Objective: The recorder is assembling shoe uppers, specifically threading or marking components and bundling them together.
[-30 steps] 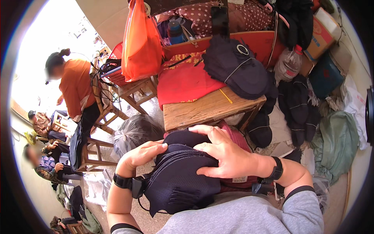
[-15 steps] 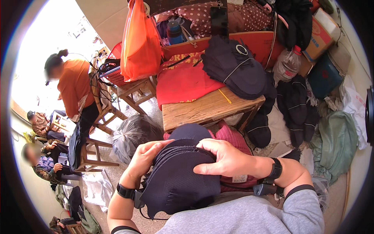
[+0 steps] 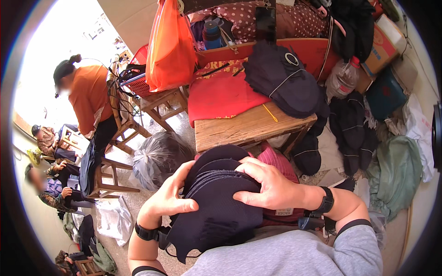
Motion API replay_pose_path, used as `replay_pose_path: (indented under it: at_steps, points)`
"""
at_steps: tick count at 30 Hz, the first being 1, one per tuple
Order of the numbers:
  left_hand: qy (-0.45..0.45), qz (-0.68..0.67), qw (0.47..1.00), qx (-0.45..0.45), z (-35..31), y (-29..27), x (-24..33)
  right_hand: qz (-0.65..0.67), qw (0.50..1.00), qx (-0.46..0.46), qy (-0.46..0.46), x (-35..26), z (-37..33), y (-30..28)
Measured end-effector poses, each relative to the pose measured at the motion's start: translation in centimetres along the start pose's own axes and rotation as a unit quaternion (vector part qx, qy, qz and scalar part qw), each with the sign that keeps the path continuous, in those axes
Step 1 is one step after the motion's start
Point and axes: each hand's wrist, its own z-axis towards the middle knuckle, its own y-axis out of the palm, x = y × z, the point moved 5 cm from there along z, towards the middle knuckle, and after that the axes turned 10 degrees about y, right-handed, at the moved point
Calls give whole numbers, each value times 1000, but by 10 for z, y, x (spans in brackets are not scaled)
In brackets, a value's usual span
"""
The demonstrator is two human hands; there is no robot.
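Above my lap I hold a thick stack of dark navy, insole-shaped fabric pieces (image 3: 221, 207), their layered edges fanned toward the top. My left hand (image 3: 170, 195) grips its left side, thumb across the front face and fingers reaching behind the edge. On the right side, my right hand (image 3: 269, 186) clasps the stack with its thumb on the front; some fingertips are hidden behind the layers. A few pieces at the back stand apart from the front bundle. Below and to the right, maroon striped cloth (image 3: 276, 161) shows behind my right hand.
Ahead stands a wooden bench (image 3: 239, 133) with a red cloth (image 3: 225, 96) and a tied bundle of dark pieces (image 3: 285, 83). A stuffed plastic bag (image 3: 161, 158) sits left of it. More tied bundles (image 3: 350, 129) lie right. Another person (image 3: 92, 94) is at the left.
My left hand has shifted its hold: its thumb came from the top edge down onto the front face. The rear pieces are fanned farther apart. My right hand stays on the stack.
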Motion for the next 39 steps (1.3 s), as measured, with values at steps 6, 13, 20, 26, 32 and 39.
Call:
replay_pose_path:
  at_steps: [6, 13, 20, 26, 32, 39]
  points:
    - [-8, 93, 989, -116, 12, -1, 8, 23, 1000, -5, 9, -2, -4, -1]
    - [-20, 143, 973, -181, 22, 4, 6, -215, 966, 111, -94, -15, -16, -7]
    - [-45, 111, 979, -167, 19, 6, 10, 39, 987, 124, -93, 13, -9, -8]
    - [-108, -48, 992, -50, -1, 4, -10, 228, 966, -44, 113, 41, -18, 19]
    - [-44, 50, 998, -18, -17, 5, -11, 133, 985, -38, 104, 45, -29, 30]
    - [-31, -75, 986, 143, -5, 4, 19, 85, 983, 48, 158, 11, 4, 8]
